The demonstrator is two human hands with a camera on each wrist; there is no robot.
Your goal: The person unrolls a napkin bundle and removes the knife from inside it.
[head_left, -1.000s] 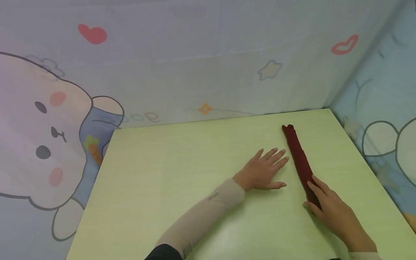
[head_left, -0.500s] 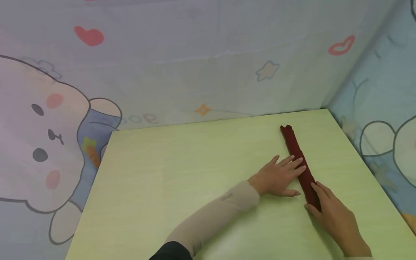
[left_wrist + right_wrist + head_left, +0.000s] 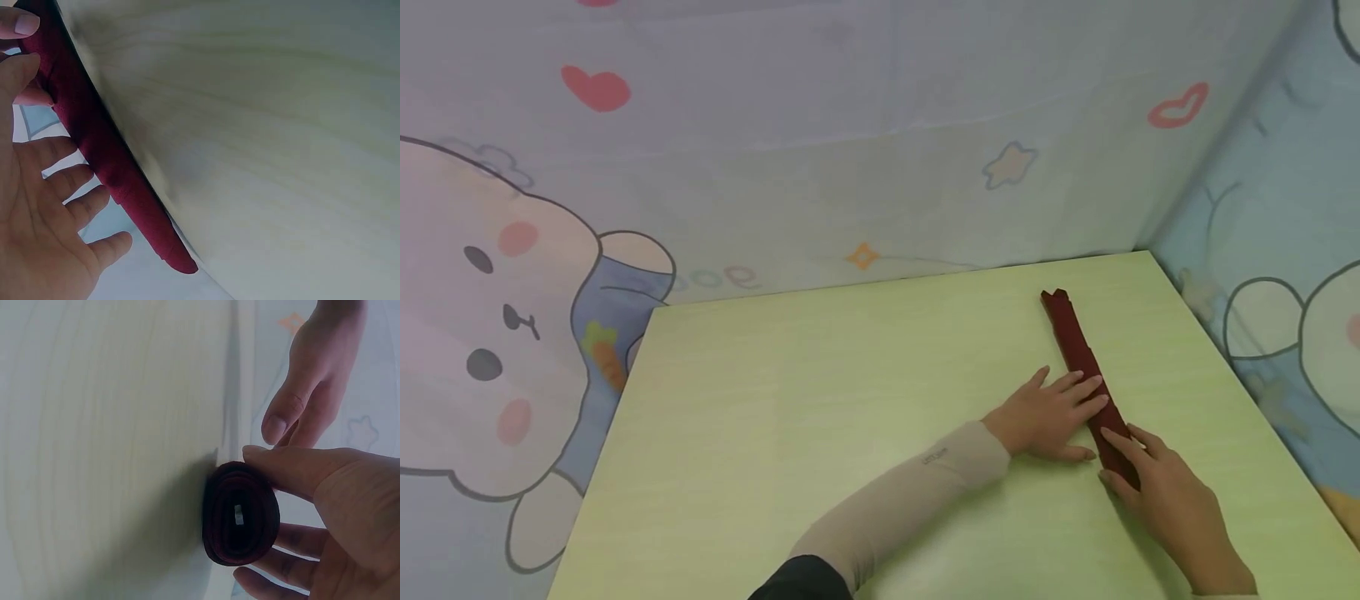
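Observation:
A dark red roll of cloth (image 3: 1072, 343) lies at a slant on the right part of the table. My left hand (image 3: 1048, 417) rests on its middle with the fingers spread and fairly straight. In the left wrist view these fingers (image 3: 62, 181) touch the cloth's side. My right hand (image 3: 1176, 504) holds the near end, thumb on one side and fingers on the other. The right wrist view shows the roll's end (image 3: 240, 512) as a dark spiral with a small white tag inside, and the right thumb (image 3: 281, 465) against its edge.
The pale yellow-green table (image 3: 760, 425) extends widely to the left. A cartoon-printed fabric wall (image 3: 820, 150) stands behind it, and another printed wall (image 3: 1262, 208) borders the right side.
My left hand has moved right, from beside the cloth roll onto it. My right hand stays at the near end, its fingers slightly shifted over the roll. The head view has turned slightly.

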